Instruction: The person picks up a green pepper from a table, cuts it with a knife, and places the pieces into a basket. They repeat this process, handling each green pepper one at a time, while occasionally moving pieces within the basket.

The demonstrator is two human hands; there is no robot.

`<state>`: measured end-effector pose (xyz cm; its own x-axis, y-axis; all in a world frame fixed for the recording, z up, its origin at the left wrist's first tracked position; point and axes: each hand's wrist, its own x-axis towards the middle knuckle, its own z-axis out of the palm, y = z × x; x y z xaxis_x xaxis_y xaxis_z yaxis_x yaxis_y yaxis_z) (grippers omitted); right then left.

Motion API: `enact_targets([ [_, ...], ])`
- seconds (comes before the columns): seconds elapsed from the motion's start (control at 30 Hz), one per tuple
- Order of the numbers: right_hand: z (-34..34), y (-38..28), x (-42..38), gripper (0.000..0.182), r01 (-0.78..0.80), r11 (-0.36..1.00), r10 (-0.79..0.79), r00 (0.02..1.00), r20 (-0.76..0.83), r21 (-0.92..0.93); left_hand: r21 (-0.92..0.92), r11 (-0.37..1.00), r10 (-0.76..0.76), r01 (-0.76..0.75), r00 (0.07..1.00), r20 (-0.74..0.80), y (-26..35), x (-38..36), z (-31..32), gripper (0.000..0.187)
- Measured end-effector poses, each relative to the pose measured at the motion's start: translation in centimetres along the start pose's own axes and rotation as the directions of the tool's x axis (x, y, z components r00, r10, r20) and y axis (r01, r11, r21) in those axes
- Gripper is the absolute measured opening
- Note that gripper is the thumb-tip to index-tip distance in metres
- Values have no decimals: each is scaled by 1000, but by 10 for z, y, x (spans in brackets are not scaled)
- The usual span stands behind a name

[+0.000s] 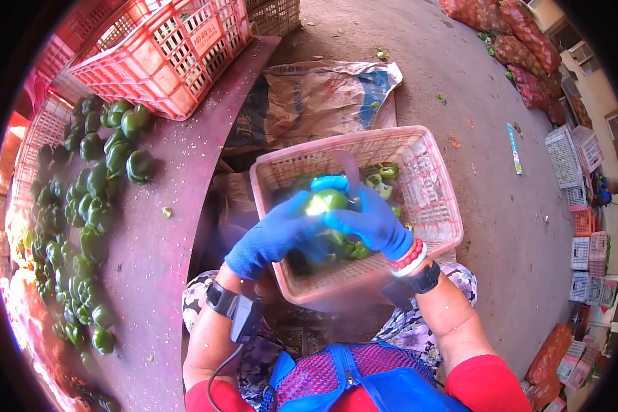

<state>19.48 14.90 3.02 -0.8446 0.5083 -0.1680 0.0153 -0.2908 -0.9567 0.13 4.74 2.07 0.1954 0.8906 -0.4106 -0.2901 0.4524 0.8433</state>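
Both my hands wear blue gloves and meet over a pink plastic crate (432, 199) that rests on my lap. Between them is one green bell pepper (326, 201), lit bright by the sun. My left hand (275, 237) cups it from the left and below. My right hand (367, 216) grips it from the right and top, fingers curled around it. More green peppers (383, 180) lie in the crate under and behind my hands. Red and white bead bracelets and a black band sit on my right wrist; a black device is strapped to my left wrist.
A long dark table (178, 226) to my left holds a heap of green peppers (89, 206) and red crates (165, 48) at its far end. A sack (323, 96) lies on the concrete ahead. Red mesh bags (522, 41) and stacked crates (584, 206) line the right.
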Motion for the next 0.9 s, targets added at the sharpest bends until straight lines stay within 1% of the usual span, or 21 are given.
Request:
enact_targets([
  [0.03,0,0,1,74,13,999,-12,1000,9,-36,11,1000,-22,22,1000,-4,-2,2,1,49],
  [0.07,1,0,2,80,26,997,-25,1000,18,-73,74,997,-21,23,999,-30,-2,3,2,46],
  [0.13,8,4,8,79,182,941,-180,983,32,-285,197,980,-9,25,996,-84,2,3,5,40],
  [0.2,11,13,11,73,266,909,-295,954,-45,-322,471,878,176,-90,974,-142,-25,12,-3,33],
  [0.27,9,28,13,66,258,930,-296,948,-118,-261,643,751,318,-150,935,-154,-34,15,-5,28],
  [0.33,8,42,13,58,153,985,-165,971,-174,-84,725,666,408,-175,899,-158,-35,14,2,25],
  [0.43,11,45,13,51,128,991,-118,963,-242,26,797,568,520,-206,840,-154,-27,11,10,25],
  [0.53,10,43,15,46,79,984,-38,969,-244,161,790,560,582,-247,797,-164,-26,11,13,24],
  [0.57,10,40,16,46,86,979,-40,971,-237,187,812,543,580,-216,796,-176,-25,11,14,24],
  [0.67,3,32,19,46,134,976,-108,983,-152,174,635,746,442,-203,864,-243,-18,8,10,24],
  [0.73,5,25,21,46,206,978,-201,972,-123,30,602,768,440,-218,863,-249,-14,6,9,26],
  [0.77,6,24,21,46,242,970,-245,964,-105,-40,692,696,480,-191,841,-251,-12,6,11,26],
  [0.8,7,29,23,46,201,979,-198,970,-140,12,771,617,518,-158,819,-247,-12,6,13,27],
  [0.87,9,47,26,46,118,986,-92,975,-201,120,803,584,518,-121,817,-254,-16,8,16,26],
  [0.9,11,49,27,42,104,986,-68,966,-250,132,818,567,516,-100,817,-258,-19,9,16,26],
])
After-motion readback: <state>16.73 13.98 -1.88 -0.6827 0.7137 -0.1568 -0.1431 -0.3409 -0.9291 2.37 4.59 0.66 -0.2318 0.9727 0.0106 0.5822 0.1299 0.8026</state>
